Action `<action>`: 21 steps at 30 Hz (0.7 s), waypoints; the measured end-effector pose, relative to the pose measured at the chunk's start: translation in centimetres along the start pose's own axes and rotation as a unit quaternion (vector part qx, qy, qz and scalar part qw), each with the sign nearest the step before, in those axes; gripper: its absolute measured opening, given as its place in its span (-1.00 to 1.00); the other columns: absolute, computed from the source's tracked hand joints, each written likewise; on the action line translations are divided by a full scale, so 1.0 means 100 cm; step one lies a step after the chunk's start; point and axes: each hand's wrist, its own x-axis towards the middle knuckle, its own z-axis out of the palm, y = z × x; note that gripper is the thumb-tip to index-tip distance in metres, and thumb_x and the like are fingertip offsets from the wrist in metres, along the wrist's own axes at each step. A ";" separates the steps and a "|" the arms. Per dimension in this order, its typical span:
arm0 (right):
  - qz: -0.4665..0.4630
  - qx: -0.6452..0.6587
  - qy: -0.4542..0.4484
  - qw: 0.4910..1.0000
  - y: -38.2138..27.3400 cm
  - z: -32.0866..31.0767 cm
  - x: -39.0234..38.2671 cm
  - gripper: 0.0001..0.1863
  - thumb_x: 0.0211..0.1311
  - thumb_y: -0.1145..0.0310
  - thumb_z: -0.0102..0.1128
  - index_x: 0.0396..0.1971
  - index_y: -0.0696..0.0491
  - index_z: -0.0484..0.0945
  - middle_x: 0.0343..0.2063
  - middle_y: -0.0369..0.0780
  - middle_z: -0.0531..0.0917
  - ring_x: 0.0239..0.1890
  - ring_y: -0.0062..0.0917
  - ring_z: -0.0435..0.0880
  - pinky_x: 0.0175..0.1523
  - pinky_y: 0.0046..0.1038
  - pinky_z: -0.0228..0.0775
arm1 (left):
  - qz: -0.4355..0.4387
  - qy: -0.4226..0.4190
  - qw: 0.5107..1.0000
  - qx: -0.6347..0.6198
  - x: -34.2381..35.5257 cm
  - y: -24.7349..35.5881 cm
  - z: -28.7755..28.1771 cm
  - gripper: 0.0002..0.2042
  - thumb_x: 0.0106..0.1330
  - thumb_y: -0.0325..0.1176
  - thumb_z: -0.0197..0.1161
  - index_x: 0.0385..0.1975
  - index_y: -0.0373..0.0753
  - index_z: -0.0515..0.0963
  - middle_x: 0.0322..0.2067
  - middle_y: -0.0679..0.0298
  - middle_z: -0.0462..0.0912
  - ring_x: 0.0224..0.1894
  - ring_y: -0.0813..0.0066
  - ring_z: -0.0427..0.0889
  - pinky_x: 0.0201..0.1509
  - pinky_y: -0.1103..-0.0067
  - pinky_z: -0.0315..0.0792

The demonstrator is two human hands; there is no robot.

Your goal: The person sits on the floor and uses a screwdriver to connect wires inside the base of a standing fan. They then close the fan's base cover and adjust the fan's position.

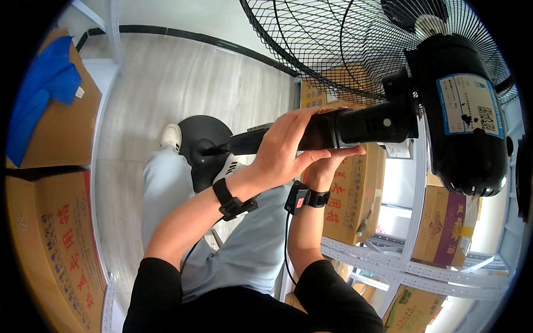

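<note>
A black standing fan (247, 142) rises from its round base (205, 133) on the floor toward the upper right. My left hand (280, 150) is closed around its pole, fingers over the far side and thumb along the near side. Just to the right, my right hand (327, 164) grips the same pole from below; most of its fingers are hidden behind the pole. The motor housing (466, 105), with a white and blue label, and the wire cage (333, 44) stand beyond my hands at the upper right. Each wrist wears a black strap with a small box and cable.
Cardboard boxes (58, 238) stand on a rack at left, with a blue cloth (47, 83) on the upper one. To the right, a white metal rack (366, 255) holds more cartons (355, 194). My shoes (172, 136) are beside the fan base on the pale floor (139, 100).
</note>
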 end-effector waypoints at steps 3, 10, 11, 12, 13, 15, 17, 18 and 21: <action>-0.011 -0.047 -0.026 0.998 0.007 -0.015 0.012 0.22 -0.11 -0.68 -0.06 0.32 0.10 0.26 0.09 -0.14 0.56 0.10 -0.34 0.59 0.17 -0.27 0.54 | -0.001 0.004 1.000 -0.003 0.004 -0.006 -0.001 -0.27 0.07 -0.21 0.54 0.22 -0.37 0.37 -0.01 -0.02 0.57 -0.02 -0.01 0.62 0.02 0.32 0.54; 0.010 -0.084 0.064 0.994 -0.001 0.005 0.007 0.28 -0.15 -0.78 -0.30 0.39 -0.03 0.26 0.35 -0.16 0.34 0.39 -0.24 0.25 0.48 -0.04 0.06 | -0.060 -0.052 0.997 0.022 -0.036 -0.046 -0.021 0.13 -0.04 0.02 0.59 0.45 -0.36 0.01 0.35 -0.07 0.28 0.36 -0.05 0.31 0.43 0.26 0.22; -0.010 -0.100 0.056 0.993 0.002 0.003 0.008 0.29 -0.18 -0.79 -0.27 0.39 -0.04 0.27 0.36 -0.18 0.33 0.40 -0.24 0.23 0.48 -0.01 0.05 | -0.107 -0.072 0.989 0.065 -0.052 -0.059 -0.033 0.17 -0.08 0.04 0.61 0.44 -0.39 0.00 0.35 -0.12 0.26 0.37 -0.08 0.29 0.44 0.26 0.20; -0.012 -0.095 0.050 0.994 0.003 0.004 0.010 0.30 -0.21 -0.79 -0.25 0.39 -0.05 0.27 0.36 -0.19 0.32 0.41 -0.24 0.22 0.48 0.00 0.02 | -0.152 -0.090 0.979 0.103 -0.071 -0.074 -0.044 0.21 -0.13 0.06 0.63 0.44 -0.43 -0.01 0.34 -0.18 0.24 0.38 -0.12 0.27 0.45 0.25 0.19; -0.019 -0.091 0.045 0.995 0.002 0.003 0.012 0.31 -0.23 -0.80 -0.24 0.39 -0.06 0.27 0.36 -0.20 0.32 0.41 -0.24 0.21 0.49 0.02 0.00 | -0.249 -0.127 0.956 0.091 -0.089 -0.085 -0.050 0.21 -0.13 0.06 0.63 0.42 -0.47 0.01 0.33 -0.22 0.24 0.38 -0.14 0.26 0.46 0.25 0.18; -0.005 -0.076 0.038 0.996 0.001 0.003 0.016 0.35 -0.31 -0.82 -0.20 0.39 -0.05 0.28 0.38 -0.21 0.30 0.43 -0.25 0.18 0.51 0.01 -0.08 | -0.350 -0.183 0.915 0.081 -0.115 -0.104 -0.053 0.16 -0.12 0.05 0.62 0.38 -0.52 0.09 0.28 -0.26 0.30 0.36 -0.14 0.30 0.45 0.28 0.19; -0.001 -0.091 0.038 0.995 0.001 0.007 0.016 0.37 -0.33 -0.82 -0.17 0.40 -0.05 0.26 0.39 -0.21 0.28 0.43 -0.23 0.17 0.51 0.04 -0.10 | -0.358 -0.172 0.915 0.066 -0.121 -0.113 -0.057 0.12 -0.11 0.04 0.62 0.36 -0.53 0.13 0.27 -0.26 0.32 0.35 -0.12 0.31 0.45 0.30 0.20; -0.002 -0.097 0.038 0.995 0.002 0.010 0.015 0.38 -0.35 -0.82 -0.16 0.41 -0.05 0.25 0.40 -0.21 0.26 0.43 -0.23 0.16 0.51 0.05 -0.11 | -0.360 -0.167 0.916 0.059 -0.123 -0.115 -0.059 0.10 -0.10 0.03 0.62 0.35 -0.54 0.15 0.27 -0.26 0.33 0.35 -0.11 0.32 0.44 0.31 0.20; 0.027 -0.113 0.041 0.992 0.000 0.016 0.009 0.40 -0.39 -0.83 -0.11 0.43 -0.08 0.21 0.42 -0.19 0.22 0.44 -0.19 0.13 0.50 0.10 -0.10 | -0.381 -0.149 0.911 0.058 -0.122 -0.117 -0.059 -0.11 -0.07 -0.05 0.61 0.22 -0.45 0.37 0.11 -0.16 0.53 0.20 0.03 0.53 0.27 0.36 0.38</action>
